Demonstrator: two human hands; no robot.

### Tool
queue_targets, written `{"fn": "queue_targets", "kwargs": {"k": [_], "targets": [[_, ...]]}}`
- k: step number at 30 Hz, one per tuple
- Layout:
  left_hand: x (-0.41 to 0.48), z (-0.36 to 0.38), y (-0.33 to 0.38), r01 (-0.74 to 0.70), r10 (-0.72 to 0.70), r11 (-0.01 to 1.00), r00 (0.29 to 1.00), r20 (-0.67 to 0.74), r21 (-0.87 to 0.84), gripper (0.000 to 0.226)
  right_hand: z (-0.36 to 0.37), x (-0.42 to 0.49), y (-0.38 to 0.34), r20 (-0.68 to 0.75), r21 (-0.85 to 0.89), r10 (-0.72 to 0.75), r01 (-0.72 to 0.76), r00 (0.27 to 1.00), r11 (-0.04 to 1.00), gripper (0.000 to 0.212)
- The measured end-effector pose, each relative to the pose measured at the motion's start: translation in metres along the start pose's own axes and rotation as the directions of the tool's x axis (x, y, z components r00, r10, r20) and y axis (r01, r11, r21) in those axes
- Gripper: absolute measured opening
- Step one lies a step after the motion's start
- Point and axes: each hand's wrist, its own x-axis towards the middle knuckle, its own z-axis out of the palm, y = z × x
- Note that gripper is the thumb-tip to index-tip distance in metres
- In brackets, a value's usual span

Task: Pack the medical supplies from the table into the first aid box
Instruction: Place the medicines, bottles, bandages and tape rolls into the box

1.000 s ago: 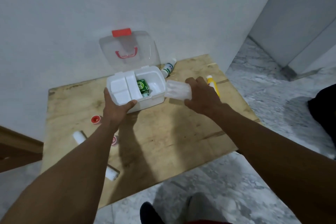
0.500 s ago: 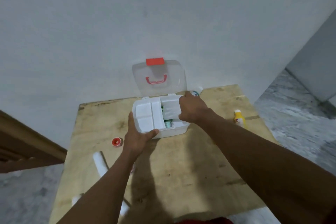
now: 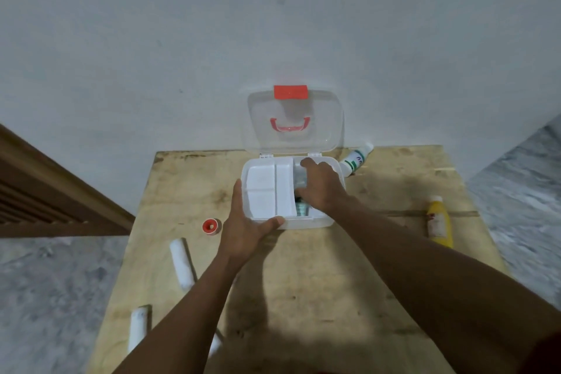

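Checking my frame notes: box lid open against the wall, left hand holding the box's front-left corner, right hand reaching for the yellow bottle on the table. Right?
Not quite. In the head view the right hand is inside the first aid box, not at the yellow bottle, which lies untouched on the table's right side. The lid is open against the wall, and the left hand holds the front-left corner.

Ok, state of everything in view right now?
First aid box: open, lid upright.
Left hand: gripping the box's front-left corner.
Right hand: inside the right compartment, grip hidden.
Yellow bottle: lying on table.
Green-labelled bottle: lying beside box.
Red tape roll: unpacked.
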Motion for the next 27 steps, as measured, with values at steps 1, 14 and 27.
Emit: {"fn": "queue_targets", "kwargs": {"k": [1, 14, 27], "targets": [[0.000, 0.000, -0.001, -0.003, 0.003, 1.000, 1.000, -0.001, 0.000, 0.094, 0.001, 0.001, -0.002, -0.008, 0.030, -0.003, 0.003, 1.000, 1.000, 0.059], [-0.001, 0.000, 0.000, -0.012, 0.011, 1.000, 1.000, 0.021, 0.021, 0.092, -0.003, -0.012, -0.009, 0.019, 0.079, 0.002, -0.003, 1.000, 0.997, 0.057], [0.003, 0.001, 0.009, -0.007, 0.004, 0.999, 0.997, 0.071, 0.047, 0.100, -0.036, -0.099, 0.030, -0.313, 0.117, 0.186, -0.157, 0.931, 0.981, 0.033]]}}
